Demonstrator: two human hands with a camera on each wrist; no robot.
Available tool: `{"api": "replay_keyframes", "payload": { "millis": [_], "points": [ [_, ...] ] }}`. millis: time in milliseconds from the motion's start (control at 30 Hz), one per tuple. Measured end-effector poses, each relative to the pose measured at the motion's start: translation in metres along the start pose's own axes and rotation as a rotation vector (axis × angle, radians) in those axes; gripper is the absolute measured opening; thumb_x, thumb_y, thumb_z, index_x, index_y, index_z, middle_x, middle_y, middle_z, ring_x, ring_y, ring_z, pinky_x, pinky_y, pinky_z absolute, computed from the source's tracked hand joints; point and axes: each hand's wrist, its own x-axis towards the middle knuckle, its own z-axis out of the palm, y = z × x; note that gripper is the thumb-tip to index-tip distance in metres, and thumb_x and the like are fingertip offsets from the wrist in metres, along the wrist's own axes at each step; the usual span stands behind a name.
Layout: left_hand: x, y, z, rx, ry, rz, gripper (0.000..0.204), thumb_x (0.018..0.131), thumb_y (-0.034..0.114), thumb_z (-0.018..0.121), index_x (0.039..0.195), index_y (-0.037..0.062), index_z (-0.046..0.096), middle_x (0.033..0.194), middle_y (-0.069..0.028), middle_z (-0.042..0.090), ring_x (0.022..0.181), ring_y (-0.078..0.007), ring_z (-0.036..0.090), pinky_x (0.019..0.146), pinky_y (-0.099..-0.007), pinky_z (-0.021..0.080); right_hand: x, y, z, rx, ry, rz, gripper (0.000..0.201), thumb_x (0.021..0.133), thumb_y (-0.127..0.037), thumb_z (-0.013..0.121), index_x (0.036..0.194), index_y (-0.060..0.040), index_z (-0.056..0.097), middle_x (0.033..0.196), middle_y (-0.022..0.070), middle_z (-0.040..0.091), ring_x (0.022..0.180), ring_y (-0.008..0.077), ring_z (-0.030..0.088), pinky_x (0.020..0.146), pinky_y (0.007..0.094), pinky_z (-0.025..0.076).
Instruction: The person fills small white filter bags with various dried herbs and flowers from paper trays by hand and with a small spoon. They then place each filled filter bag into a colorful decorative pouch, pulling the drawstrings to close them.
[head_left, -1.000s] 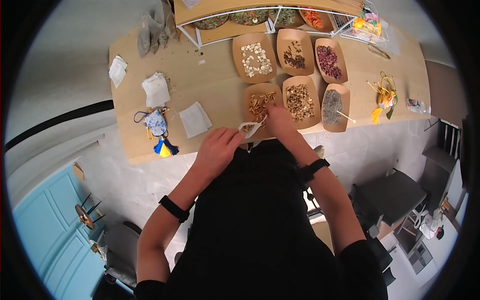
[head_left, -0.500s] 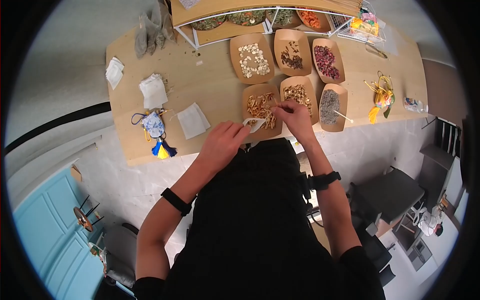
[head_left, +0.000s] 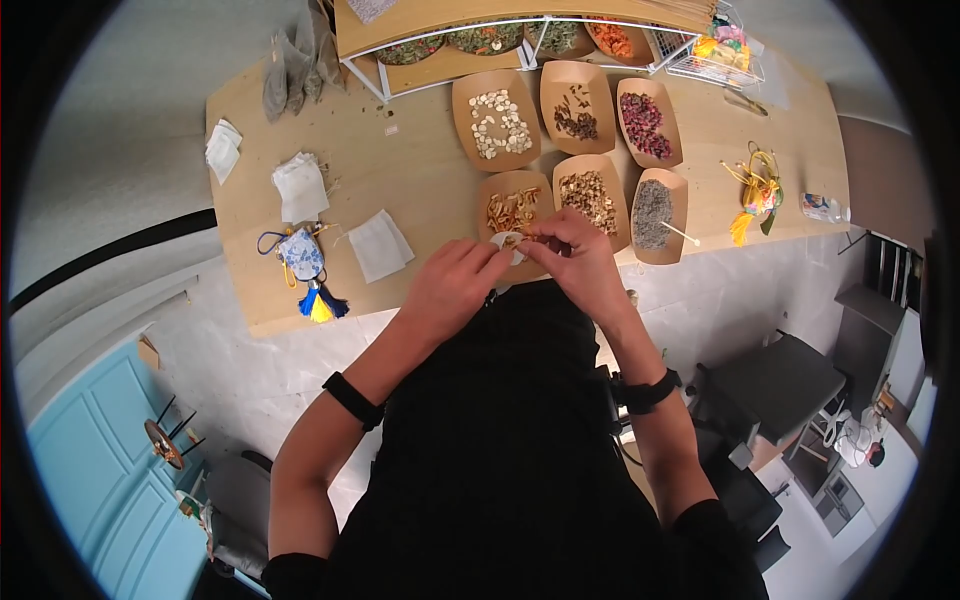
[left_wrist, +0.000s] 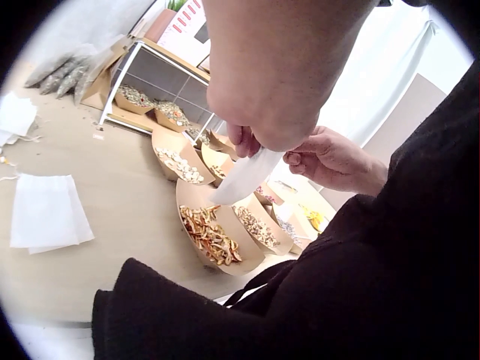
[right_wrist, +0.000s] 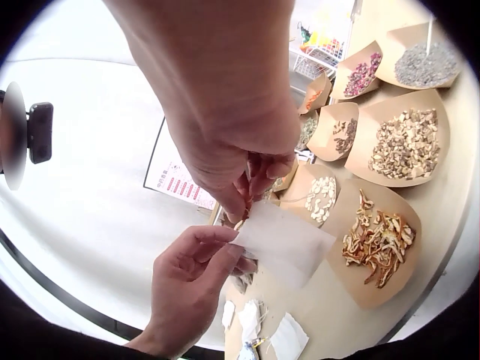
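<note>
My left hand (head_left: 455, 287) pinches the edge of a small white pouch (head_left: 510, 243), its mouth facing up, above the near-left tray of dried peel strips (head_left: 512, 208). In the right wrist view the pouch (right_wrist: 281, 244) hangs from the left fingers. My right hand (head_left: 582, 262) is at the pouch's mouth, and in the right wrist view its fingertips pinch a small reddish-brown piece (right_wrist: 244, 214). Some brown pieces show in the pouch's mouth in the head view.
Other trays hold white slices (head_left: 500, 124), brown pods (head_left: 576, 112), rosebuds (head_left: 645, 125), chopped root (head_left: 588, 200) and grey grains (head_left: 655, 215). White pouches (head_left: 380, 246) and a blue tasselled sachet (head_left: 302, 254) lie left; a yellow one (head_left: 760, 192) lies right. A shelf (head_left: 430, 73) stands behind.
My right hand has lifted out of the peel tray and moved to the pouch's mouth. The pouch is now more upright, its mouth rounder. The head view has shifted slightly.
</note>
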Motion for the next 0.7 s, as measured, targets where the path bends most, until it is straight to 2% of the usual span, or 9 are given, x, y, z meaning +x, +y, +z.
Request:
{"api": "replay_keyframes", "payload": {
  "millis": [100, 267, 400, 467, 700],
  "points": [
    [0.002, 0.001, 0.002, 0.006, -0.001, 0.001, 0.027, 0.074, 0.006, 0.061, 0.1, 0.003, 0.06, 0.091, -0.0077, 0.061, 0.083, -0.0232, 0.06, 0.076, -0.0348, 0.05, -0.001, -0.002, -0.001, -0.093, -0.005, -0.036, 0.016, 0.081, -0.003, 0.075, 0.096, 0.0015, 0.07, 0.083, 0.0012, 0.058, 0.069, 0.0056, 0.052, 0.061, 0.0212, 0.043],
    [0.003, 0.002, 0.004, -0.004, -0.009, -0.001, 0.026, 0.074, 0.005, 0.061, 0.099, 0.0026, 0.059, 0.088, -0.0085, 0.06, 0.083, -0.024, 0.06, 0.076, -0.0355, 0.049, -0.006, -0.001, 0.0, 0.037, 0.036, -0.019, 0.017, 0.08, -0.003, 0.076, 0.095, 0.0017, 0.071, 0.082, 0.0012, 0.057, 0.068, 0.0056, 0.051, 0.061, 0.021, 0.042],
    [0.005, 0.002, 0.005, -0.014, -0.01, 0.01, 0.025, 0.073, 0.004, 0.062, 0.098, 0.0027, 0.059, 0.087, -0.009, 0.06, 0.083, -0.0244, 0.06, 0.076, -0.0358, 0.049, -0.007, 0.002, 0.0, 0.047, 0.05, 0.003, 0.017, 0.08, -0.002, 0.076, 0.095, 0.0014, 0.071, 0.082, 0.0014, 0.057, 0.069, 0.0057, 0.051, 0.061, 0.0213, 0.043],
    [0.005, 0.004, 0.004, -0.043, -0.026, -0.012, 0.026, 0.072, -0.001, 0.061, 0.099, 0.0016, 0.06, 0.092, -0.0099, 0.064, 0.085, -0.0264, 0.061, 0.077, -0.0363, 0.05, -0.008, 0.002, -0.001, 0.03, 0.058, -0.025, 0.019, 0.079, -0.002, 0.076, 0.098, 0.001, 0.071, 0.081, 0.0013, 0.057, 0.069, 0.0062, 0.052, 0.062, 0.0219, 0.043],
    [0.005, 0.002, 0.005, -0.044, -0.021, 0.005, 0.026, 0.073, 0.001, 0.061, 0.098, 0.0021, 0.06, 0.093, -0.0097, 0.064, 0.085, -0.0266, 0.061, 0.076, -0.0364, 0.05, -0.012, -0.002, -0.003, 0.023, 0.013, -0.003, 0.023, 0.08, -0.002, 0.075, 0.103, 0.0003, 0.071, 0.083, 0.0019, 0.059, 0.071, 0.0072, 0.054, 0.064, 0.0223, 0.045]
  ]
}}
